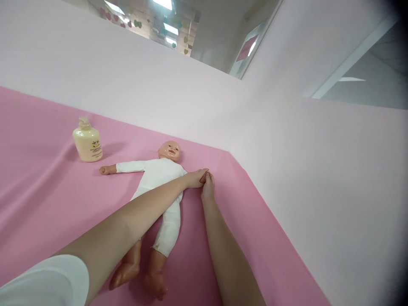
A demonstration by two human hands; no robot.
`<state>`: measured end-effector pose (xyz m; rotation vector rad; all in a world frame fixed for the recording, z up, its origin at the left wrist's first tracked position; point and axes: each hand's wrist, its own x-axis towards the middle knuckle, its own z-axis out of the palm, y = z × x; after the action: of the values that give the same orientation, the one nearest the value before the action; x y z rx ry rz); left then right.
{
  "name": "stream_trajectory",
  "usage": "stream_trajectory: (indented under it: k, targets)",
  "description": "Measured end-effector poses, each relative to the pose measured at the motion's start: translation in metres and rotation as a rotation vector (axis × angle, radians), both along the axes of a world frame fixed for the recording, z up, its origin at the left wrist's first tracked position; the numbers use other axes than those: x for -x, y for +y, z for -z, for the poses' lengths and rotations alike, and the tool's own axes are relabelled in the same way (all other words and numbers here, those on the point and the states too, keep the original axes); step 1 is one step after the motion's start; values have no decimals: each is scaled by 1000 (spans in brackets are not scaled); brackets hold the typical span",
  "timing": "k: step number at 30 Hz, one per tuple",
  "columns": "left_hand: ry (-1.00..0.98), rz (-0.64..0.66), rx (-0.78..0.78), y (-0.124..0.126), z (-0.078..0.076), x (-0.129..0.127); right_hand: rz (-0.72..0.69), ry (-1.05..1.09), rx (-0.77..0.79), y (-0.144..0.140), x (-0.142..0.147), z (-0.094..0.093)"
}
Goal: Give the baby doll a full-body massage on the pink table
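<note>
A baby doll (157, 178) in a white bodysuit lies on its back on a pink sheet (47, 191), head toward the wall. Its one arm stretches out to the left. My left forearm crosses over the doll's body, and my left hand (195, 177) reaches the spot where the doll's other arm ends. My right hand (208, 188) meets it there from the right. Both hands close together over that hidden doll hand or sleeve; what each finger grips cannot be made out.
A cream pump bottle (87, 142) stands on the pink sheet to the left of the doll's outstretched arm. Pale pink walls (287, 140) enclose the sheet at the back and on the right.
</note>
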<state>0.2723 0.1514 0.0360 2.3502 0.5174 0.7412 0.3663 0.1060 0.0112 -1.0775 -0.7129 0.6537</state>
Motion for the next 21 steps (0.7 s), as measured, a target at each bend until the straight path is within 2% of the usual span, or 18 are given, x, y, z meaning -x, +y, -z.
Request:
stream_trajectory:
  k: [7,21]
  targets:
    - [0,-14,16,-2,-3,1,-2,-19,12,-2,1,-2]
    - [61,-6,48,-15,-21,10,18,-12,18,-3,3,-3]
